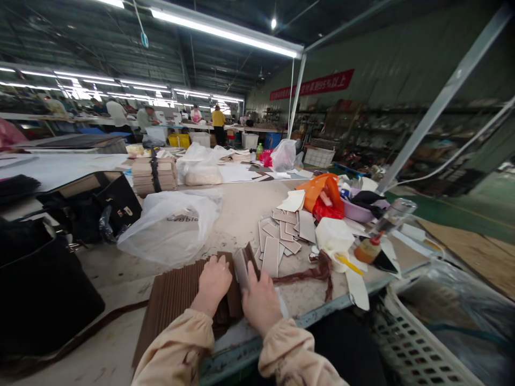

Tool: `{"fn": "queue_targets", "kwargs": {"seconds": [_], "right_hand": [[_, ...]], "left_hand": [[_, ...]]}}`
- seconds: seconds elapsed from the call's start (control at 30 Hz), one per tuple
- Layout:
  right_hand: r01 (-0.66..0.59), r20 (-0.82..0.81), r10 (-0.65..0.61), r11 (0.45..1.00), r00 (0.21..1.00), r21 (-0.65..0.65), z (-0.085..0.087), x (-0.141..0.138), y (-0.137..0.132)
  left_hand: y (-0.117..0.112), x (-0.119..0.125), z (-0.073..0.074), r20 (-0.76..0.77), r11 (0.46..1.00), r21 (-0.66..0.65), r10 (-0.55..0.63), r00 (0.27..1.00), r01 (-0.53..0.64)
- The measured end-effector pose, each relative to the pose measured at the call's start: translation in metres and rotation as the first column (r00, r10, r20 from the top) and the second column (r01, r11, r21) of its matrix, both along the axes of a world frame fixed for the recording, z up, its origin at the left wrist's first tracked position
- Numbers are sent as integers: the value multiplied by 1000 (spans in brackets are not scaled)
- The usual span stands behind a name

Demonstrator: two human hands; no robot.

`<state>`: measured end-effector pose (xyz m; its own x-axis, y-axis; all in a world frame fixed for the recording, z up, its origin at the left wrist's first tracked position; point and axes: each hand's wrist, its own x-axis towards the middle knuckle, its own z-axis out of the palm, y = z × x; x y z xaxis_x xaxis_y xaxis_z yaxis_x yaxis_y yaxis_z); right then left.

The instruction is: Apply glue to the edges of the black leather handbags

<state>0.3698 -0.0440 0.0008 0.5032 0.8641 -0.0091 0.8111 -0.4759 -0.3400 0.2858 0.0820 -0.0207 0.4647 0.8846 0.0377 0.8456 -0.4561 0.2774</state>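
A long row of brown flat pieces, overlapping like leaning cards, lies along the table's front edge. My left hand is at the right end of this row, its fingers curled over a brown piece. Just right of it, my right hand grips a small upright brown panel, fingers along its face. A pale greyish face shows on the panel's left side. The thumbs and the lower edges of the pieces are partly hidden by my hands.
Loose beige cards lie beyond my right hand, near a brown cloth strip, a white container and a glue bottle. Black bags stand left, a plastic bag ahead. A perforated basket stands right.
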Motion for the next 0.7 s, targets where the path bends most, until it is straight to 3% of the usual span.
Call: {"fn": "queue_targets", "kwargs": {"seconds": [0.1,0.17,0.3,0.4,0.53,0.63,0.7], "right_hand": [[-129,-4,129,991,992,-33,-3,-23,11],[-234,-42,234,972,971,3,-4,-29,11],[-345,-139,350,937,926,58,1,-1,9],[-256,-153,257,966,954,24,2,47,16],[39,-44,-38,999,998,11,-8,108,31],[139,-36,-140,990,989,-27,-22,128,39],[147,-61,-149,989,987,-35,-30,130,42]], "left_hand": [[-6,-9,1,11,993,115,13,1000,-14],[-9,-12,2,1,986,152,-66,998,66],[-13,-9,7,-58,965,119,-228,972,233],[-14,-4,13,-129,972,90,-206,970,218],[-16,2,17,-201,964,130,-202,959,230],[-16,16,21,-160,934,113,-319,934,339],[-13,35,25,-43,920,6,-392,919,392]]}}
